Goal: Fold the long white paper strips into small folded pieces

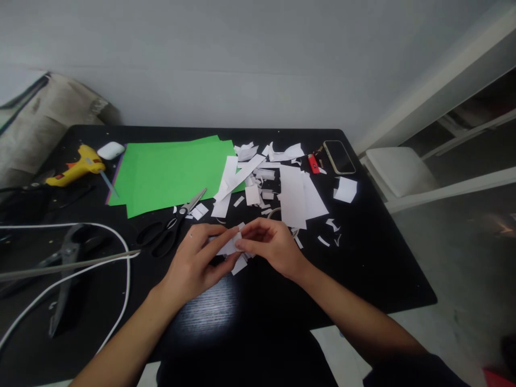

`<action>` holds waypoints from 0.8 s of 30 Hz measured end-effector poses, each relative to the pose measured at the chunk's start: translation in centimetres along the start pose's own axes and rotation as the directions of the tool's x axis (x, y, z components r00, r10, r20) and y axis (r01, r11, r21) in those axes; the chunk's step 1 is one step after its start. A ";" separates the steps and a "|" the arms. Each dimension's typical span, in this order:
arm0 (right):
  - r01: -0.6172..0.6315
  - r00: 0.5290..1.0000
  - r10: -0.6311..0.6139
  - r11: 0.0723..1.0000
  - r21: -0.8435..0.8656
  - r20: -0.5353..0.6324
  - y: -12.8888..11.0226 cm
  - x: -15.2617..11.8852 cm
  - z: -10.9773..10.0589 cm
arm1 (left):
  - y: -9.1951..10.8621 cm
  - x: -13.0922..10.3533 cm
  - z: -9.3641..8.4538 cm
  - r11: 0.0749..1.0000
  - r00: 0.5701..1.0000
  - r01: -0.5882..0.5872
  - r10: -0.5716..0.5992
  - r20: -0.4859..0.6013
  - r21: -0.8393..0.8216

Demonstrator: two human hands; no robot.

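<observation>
Between my two hands is a small white piece of paper [229, 248], above the near middle of the black table. My left hand [199, 255] grips its left part with the fingers closed on it. The thumb and fingers of my right hand [274, 244] pinch its right end. Just below the fingers, more white paper bits [239, 265] show, partly hidden by the hands. Black-handled scissors [171, 226] lie partly open to the left of my left hand, blades toward the back.
Green sheets [177, 172] lie at the back left beside a yellow glue gun [80, 165] and white case [110, 150]. White paper strips and scraps [253, 194] cover the middle. A phone [339, 157] and red lighter [313, 163] are back right. A white cable [128, 269] loops at left.
</observation>
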State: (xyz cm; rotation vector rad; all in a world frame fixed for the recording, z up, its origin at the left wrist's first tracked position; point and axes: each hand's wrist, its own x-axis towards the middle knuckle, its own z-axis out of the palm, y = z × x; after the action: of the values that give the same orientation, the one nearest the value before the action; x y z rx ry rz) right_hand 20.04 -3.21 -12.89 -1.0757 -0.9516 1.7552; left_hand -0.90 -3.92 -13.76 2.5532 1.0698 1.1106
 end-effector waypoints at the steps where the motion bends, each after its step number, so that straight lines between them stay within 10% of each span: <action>1: -0.004 1.000 0.003 1.000 -0.010 -0.015 0.1 0.0 0.0 | 0.0 0.0 0.0 1.000 1.000 0.002 -0.002 0.003 0.000; 24: 0.031 0.996 -0.034 0.999 -0.036 -0.078 0.2 -0.3 0.4 | 0.0 -0.1 0.4 0.999 0.999 0.027 -0.028 0.016 0.033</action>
State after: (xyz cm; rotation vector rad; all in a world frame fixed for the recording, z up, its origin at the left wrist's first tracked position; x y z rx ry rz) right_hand 19.69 -3.60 -12.83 -1.1368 -0.9489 1.6633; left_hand -0.69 -3.96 -14.08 2.5598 1.1242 1.0723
